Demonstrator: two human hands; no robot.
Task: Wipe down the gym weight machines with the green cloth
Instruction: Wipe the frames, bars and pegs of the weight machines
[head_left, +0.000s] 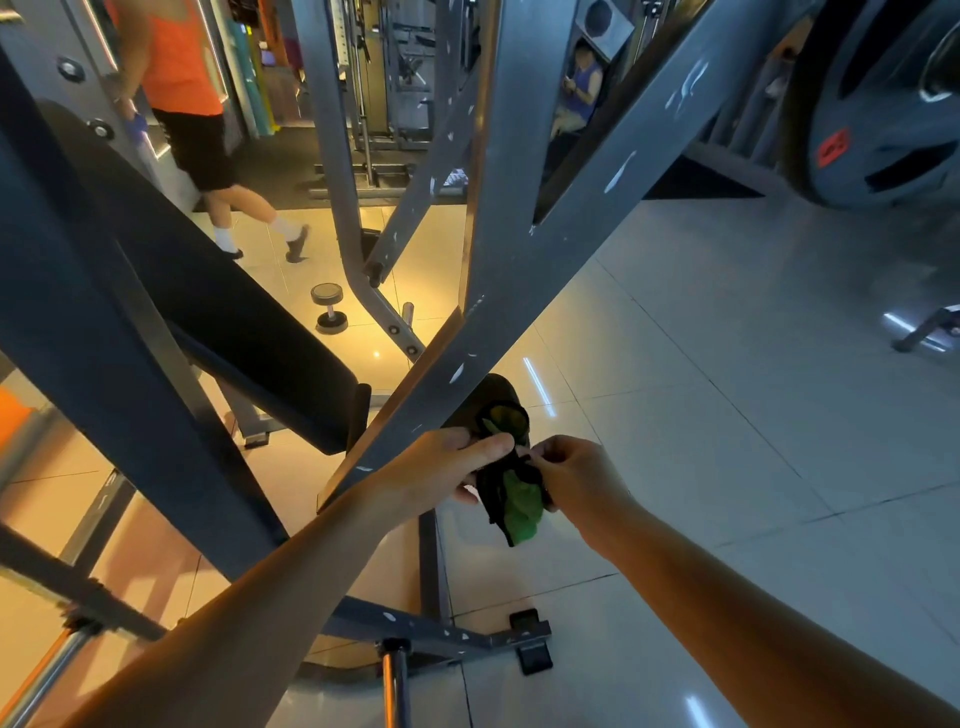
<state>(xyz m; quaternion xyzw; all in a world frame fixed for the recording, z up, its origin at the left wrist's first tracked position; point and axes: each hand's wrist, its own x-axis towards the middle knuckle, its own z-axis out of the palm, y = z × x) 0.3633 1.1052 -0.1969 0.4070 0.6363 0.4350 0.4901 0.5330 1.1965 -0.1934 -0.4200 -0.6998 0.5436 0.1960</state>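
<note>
**Cloth in hand, off the machine**

Head view: both my arms reach out to the middle of the scene, just below the slanted grey frame beam (519, 291) of the weight machine. My left grip (447, 467) is curled round a bunched bundle, thumb lying across its top. My right grip (576, 478) is closed to a pinch, fingertips nipping the bundle's upper edge from the right side. The green cloth (522, 506) hangs between the two, crumpled and mixed with dark fabric (493, 488) that I cannot tell apart from it. It is held in the air over the tiled floor (727, 364), near the beam but not touching it.

To the left, the black padded bench (218, 291) slopes down towards me. A dumbbell (328, 307) stands on the floor beyond it, and a big weight plate (872, 104) fills the far right corner. Far off, a person in an orange top (176, 62) walks by and another person (582, 88) sits.

As I judge it, no wiping is going on at this moment: the cloth is gathered up, and I seem to be refolding or sorting it. The beam shows pale scuffs, and nothing shows which surfaces are already done. The beam, pad and lower rails all look left to do.
</note>
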